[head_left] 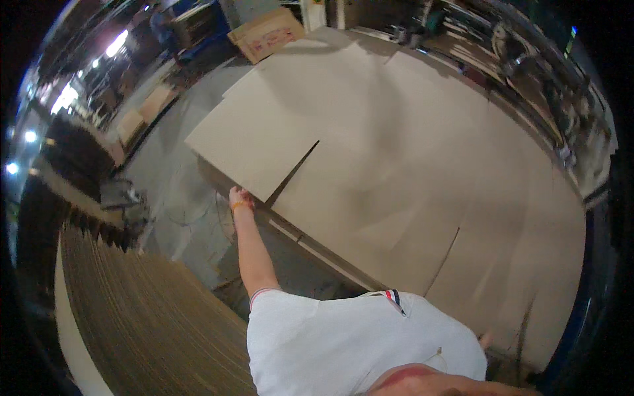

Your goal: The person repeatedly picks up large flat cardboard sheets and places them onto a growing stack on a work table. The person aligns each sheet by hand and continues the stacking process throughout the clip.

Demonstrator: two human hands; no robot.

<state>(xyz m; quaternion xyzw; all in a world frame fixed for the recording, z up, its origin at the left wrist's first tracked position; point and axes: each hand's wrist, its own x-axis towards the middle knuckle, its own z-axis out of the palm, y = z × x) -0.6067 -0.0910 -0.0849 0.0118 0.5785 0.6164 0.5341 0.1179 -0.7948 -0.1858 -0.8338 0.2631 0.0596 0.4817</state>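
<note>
Head view is showing the left hand [242, 197] clamping the near-left edge of the broad cardboard sheet [409, 178] lying ahead — likely light but flexing, wanting well-spaced edge holds — while the right hand is hiding, its grip impossible to tell.

a broad tan sheet [409, 152] lies flat, with slits running inward from its near edge; it hides most of what bears it, so the kind of support cannot be told; a pale strip [333, 260] shows below that edge; the grey floor [173, 152] spreads to the left; tan boards [157, 102] lie low on it, farther off
</note>
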